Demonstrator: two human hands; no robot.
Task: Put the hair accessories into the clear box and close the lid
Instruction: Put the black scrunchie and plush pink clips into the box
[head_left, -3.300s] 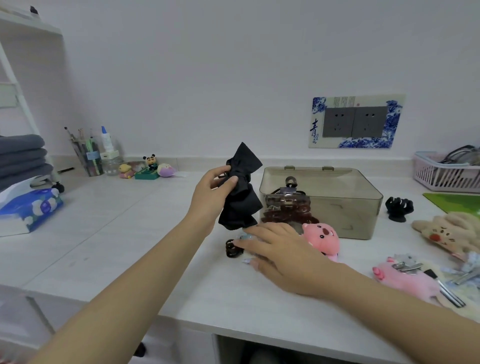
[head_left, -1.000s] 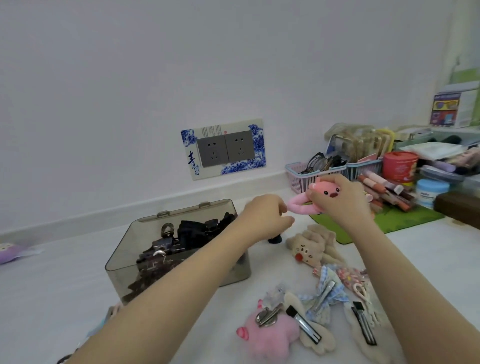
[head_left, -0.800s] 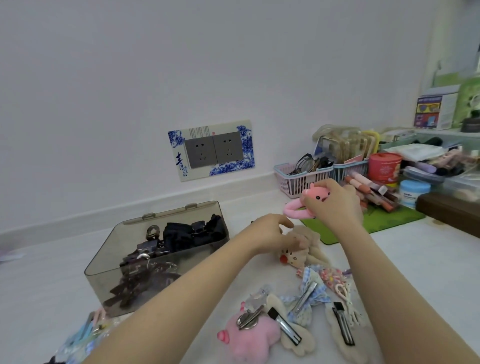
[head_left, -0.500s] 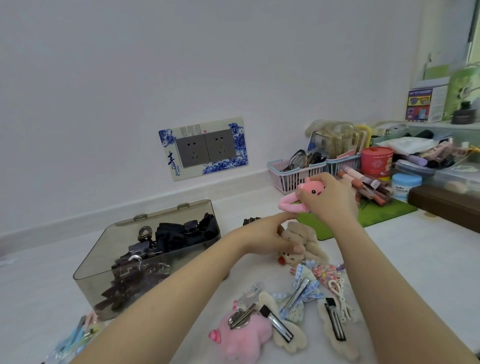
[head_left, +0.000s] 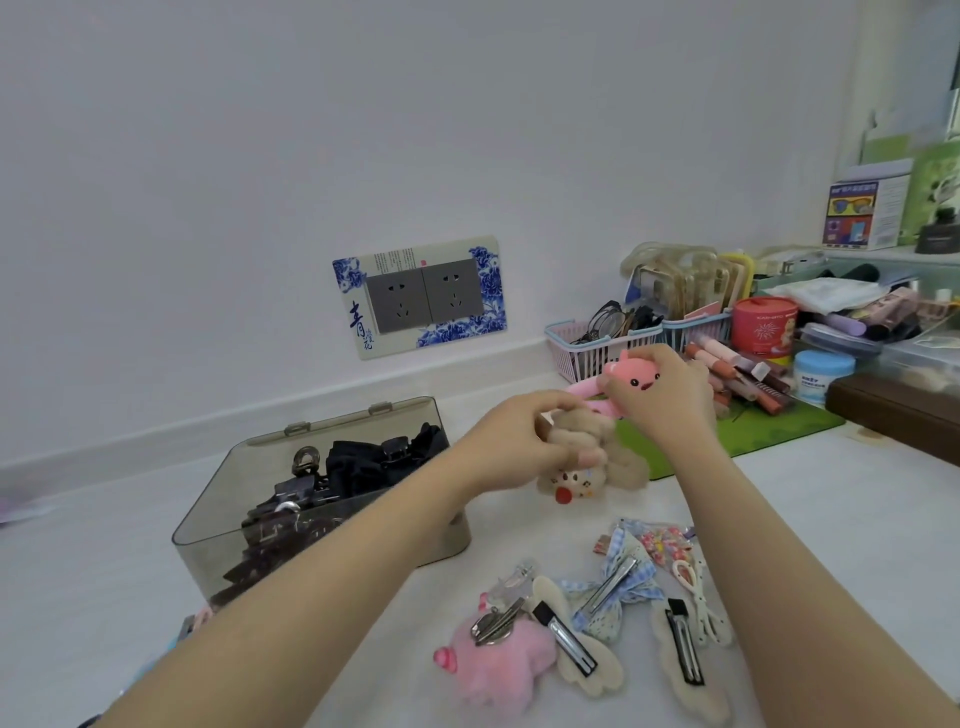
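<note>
The smoky clear box (head_left: 208, 540) stands open at left, holding a black bow and several dark claw clips. My right hand (head_left: 667, 405) is shut on a pink plush pig hair accessory (head_left: 631, 375) held above the table. My left hand (head_left: 519, 441) grips a beige plush bear hair accessory (head_left: 582, 470), lifted just off the surface beside the box. Near the front edge lie a fluffy pink pig clip (head_left: 493, 670), a beige cloud clip (head_left: 576, 654), a blue gingham bow clip (head_left: 613, 587) and another beige clip (head_left: 685, 654). No lid is visible.
A green mat (head_left: 769, 426) lies behind my hands. Behind it stand a pink basket (head_left: 587, 353) of glasses, lipsticks, a red tin (head_left: 763, 325) and a blue jar (head_left: 823, 374). A dark brown box (head_left: 893, 410) sits at far right. Wall sockets (head_left: 423, 296) are behind.
The black bow went into the box and the view swung right. My right hand picked up the pink pig accessory; my left hand has now closed on the beige bear accessory and raised it.
</note>
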